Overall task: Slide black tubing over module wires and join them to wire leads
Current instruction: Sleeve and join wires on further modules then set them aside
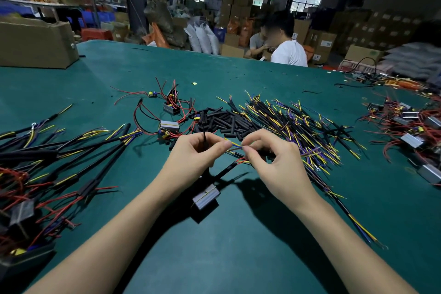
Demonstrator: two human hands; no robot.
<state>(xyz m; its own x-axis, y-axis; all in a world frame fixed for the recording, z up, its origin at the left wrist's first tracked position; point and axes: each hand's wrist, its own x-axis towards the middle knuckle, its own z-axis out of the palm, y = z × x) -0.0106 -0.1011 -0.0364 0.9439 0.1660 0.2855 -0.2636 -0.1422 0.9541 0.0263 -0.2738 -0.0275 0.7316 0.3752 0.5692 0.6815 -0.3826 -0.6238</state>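
Observation:
A small grey module [205,196] lies on the green table just below my hands, with a black sleeved wire [226,169] running up from it. My left hand [195,157] pinches thin wire ends, and a black wire [204,138] sticks up through its fingers. My right hand [274,160] pinches the yellow and blue lead ends [235,144] that meet the left fingertips. Behind my hands lies a heap of short black tubing pieces [222,122]. To its right is a pile of wire leads [296,124] with yellow, blue and purple cores.
Finished assemblies [47,150] with black sleeves and red wires spread over the table's left. Loose modules with red wires [170,107] sit behind the tubing, more modules [410,126] at the right edge. A cardboard box [35,43] stands far left. Two people sit beyond the table.

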